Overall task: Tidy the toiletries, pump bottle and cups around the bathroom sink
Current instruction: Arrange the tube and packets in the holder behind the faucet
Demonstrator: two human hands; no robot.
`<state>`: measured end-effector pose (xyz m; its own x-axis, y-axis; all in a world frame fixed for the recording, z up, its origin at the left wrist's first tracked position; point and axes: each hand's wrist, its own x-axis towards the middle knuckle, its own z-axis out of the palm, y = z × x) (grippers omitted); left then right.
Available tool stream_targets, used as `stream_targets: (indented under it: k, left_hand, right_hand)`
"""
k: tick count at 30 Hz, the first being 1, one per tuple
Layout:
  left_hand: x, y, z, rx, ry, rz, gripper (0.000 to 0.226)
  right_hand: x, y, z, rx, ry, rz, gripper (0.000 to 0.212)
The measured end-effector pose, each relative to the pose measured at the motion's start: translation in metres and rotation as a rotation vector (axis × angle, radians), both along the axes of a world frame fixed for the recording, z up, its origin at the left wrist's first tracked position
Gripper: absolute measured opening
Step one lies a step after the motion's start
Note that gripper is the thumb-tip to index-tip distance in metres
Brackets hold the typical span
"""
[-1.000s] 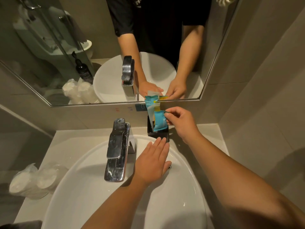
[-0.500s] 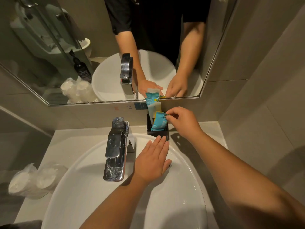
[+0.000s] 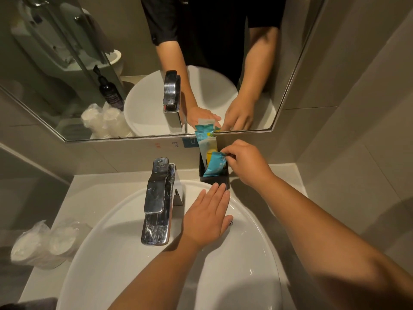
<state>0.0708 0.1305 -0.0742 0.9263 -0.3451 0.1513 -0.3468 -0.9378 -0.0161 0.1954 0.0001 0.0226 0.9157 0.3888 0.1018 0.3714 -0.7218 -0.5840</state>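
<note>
My right hand [image 3: 247, 164] pinches the top corner of a blue sachet [image 3: 215, 164], which stands tilted in the black holder [image 3: 213, 177] at the back of the counter [image 3: 93, 193], just beside the sink [image 3: 116, 260] rim. The holder also carries a tall pale packet [image 3: 206, 145] that rises past the mirror [image 3: 67, 63] edge, and a yellow packet [image 3: 211, 155] tucked behind the sachet: three items that I can count, their lower ends hidden inside the holder. My left hand [image 3: 206, 217] lies flat and open on the sink, fingers together, grasping nothing, its fingertips close to the holder's front.

At the far left of the counter sit two cups [image 3: 42, 245] in clear plastic wrap, blurred and hard to make out. The pump bottle [image 3: 109, 90] shows only as a reflection in the mirror, dark, next to the reflected cups; its own place on the counter is out of view. One chrome tap [image 3: 159, 198] stands over the sink. Print on the packets is too small to read. My forearms are cut off at the bottom edge.
</note>
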Motion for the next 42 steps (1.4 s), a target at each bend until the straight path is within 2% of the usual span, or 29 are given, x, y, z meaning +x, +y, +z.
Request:
stream_targets:
  k: [7,14,21,27,32,38,42]
  left_hand:
    - [0.0,0.0,0.0,-0.019,0.015,-0.001,0.058]
    - [0.0,0.0,0.001,-0.006,0.04,0.004,0.059]
    - [0.0,0.001,0.001,-0.001,0.069,0.007,0.059]
    - [0.0,0.0,0.003,0.01,0.107,0.017,0.06]
    - [0.0,-0.001,0.006,0.013,0.135,0.02,0.06]
    - [0.001,-0.001,0.011,0.006,0.183,0.035,0.067]
    - [0.001,-0.001,0.011,0.012,0.203,0.037,0.068]
  right_hand:
    - [-0.006,-0.008,-0.001,0.038,0.017,-0.024,0.032]
    - [-0.007,-0.005,0.001,-0.16,-0.022,0.114,0.041]
    - [0.0,-0.009,0.006,-0.055,0.049,0.149,0.038]
    - [-0.001,-0.005,0.002,-0.144,0.114,0.211,0.043]
    - [-0.003,0.004,-0.004,-0.164,0.086,0.172,0.04]
    - [-0.002,-0.003,-0.013,-0.134,0.095,0.09,0.026]
    - [-0.005,-0.007,-0.021,-0.182,0.121,0.095,0.027]
